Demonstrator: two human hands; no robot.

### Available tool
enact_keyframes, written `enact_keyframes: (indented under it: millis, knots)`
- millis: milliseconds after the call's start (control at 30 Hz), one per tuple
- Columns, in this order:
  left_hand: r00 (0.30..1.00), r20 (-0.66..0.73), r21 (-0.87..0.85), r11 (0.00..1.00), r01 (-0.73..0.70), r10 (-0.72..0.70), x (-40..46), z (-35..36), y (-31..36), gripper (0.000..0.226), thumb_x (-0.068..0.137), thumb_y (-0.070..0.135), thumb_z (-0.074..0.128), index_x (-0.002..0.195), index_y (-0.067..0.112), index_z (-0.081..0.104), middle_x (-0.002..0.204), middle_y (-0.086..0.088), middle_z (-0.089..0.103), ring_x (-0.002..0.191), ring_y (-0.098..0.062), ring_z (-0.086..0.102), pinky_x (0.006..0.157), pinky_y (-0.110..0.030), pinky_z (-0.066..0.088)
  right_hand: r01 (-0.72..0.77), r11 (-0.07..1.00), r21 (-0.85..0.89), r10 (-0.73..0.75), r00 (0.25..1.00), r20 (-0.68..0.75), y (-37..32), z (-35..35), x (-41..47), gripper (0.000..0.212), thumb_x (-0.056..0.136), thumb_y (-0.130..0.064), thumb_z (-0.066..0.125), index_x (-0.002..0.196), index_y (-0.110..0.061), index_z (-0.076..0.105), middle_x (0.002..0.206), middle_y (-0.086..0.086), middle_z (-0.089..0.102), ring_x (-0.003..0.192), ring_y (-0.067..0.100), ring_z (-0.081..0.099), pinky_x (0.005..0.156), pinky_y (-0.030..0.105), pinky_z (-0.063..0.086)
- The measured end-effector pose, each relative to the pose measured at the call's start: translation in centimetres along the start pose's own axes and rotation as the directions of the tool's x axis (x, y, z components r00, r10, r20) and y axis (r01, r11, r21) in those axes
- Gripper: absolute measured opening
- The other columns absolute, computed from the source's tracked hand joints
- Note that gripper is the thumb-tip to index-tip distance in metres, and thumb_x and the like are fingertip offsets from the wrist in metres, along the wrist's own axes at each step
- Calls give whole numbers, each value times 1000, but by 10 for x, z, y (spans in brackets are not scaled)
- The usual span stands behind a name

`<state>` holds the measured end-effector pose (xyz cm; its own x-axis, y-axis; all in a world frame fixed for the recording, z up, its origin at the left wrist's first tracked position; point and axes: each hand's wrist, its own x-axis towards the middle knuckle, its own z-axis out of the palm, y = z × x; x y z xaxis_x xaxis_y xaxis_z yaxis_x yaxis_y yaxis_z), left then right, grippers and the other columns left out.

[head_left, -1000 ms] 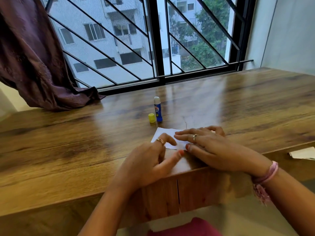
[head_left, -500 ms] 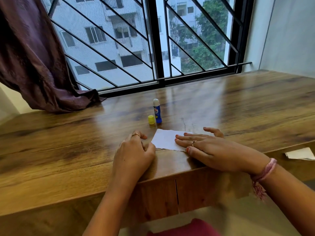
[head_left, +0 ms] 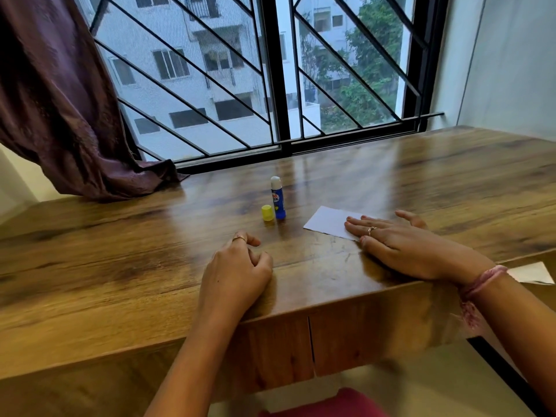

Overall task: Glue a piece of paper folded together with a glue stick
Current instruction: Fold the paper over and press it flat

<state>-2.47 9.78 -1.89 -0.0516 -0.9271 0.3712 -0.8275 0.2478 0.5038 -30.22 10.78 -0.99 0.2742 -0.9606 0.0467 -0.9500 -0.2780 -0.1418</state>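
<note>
A white folded piece of paper (head_left: 326, 221) lies flat on the wooden table (head_left: 120, 254). My right hand (head_left: 403, 245) rests palm down on its right part, fingers spread and flat, hiding that end. My left hand (head_left: 237, 270) sits on the table well to the left of the paper, fingers curled loosely with nothing in them. A blue glue stick (head_left: 278, 198) stands upright and uncapped behind my left hand. Its yellow cap (head_left: 267, 212) stands just left of it.
A purple curtain (head_left: 60, 109) drapes onto the table's far left. A barred window (head_left: 270, 79) runs along the back edge. Another white paper scrap (head_left: 532, 272) lies on a lower surface at the right. Drawer fronts (head_left: 301, 347) sit below the near table edge.
My left hand has left the paper and moved left, curling up on the table. My right hand stays pressed on the paper, which has ended up farther right of the glue stick.
</note>
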Motion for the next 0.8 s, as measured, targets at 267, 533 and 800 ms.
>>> enact_keyframes:
  millis: [267,533,800]
  knots:
    - [1000,15,36,999,-14,14,3,3,-3,16,88,44,54,101,36,50,71,9,59,66,-2,54,54,-23,39,-29,999,-23,29,1000,5,1,3,5,50,99,-42,12,148,-38,10,155,-24,3,138,-10,0,111,36,-6]
    - [985,158,-113,990,87,-68,19,-1,-6,20,86,48,57,98,32,54,81,8,60,73,-8,58,60,-29,48,3,999,49,2,996,-94,3,5,2,52,98,-43,17,148,-40,6,154,-25,-1,132,-15,-9,110,32,-5]
    - [970,237,-252,962,107,-46,72,-13,2,37,83,36,69,112,17,56,91,8,58,80,-3,53,59,-17,39,2,997,78,9,990,-143,0,6,-1,51,98,-42,20,148,-38,11,155,-23,7,130,-16,-4,110,29,-1]
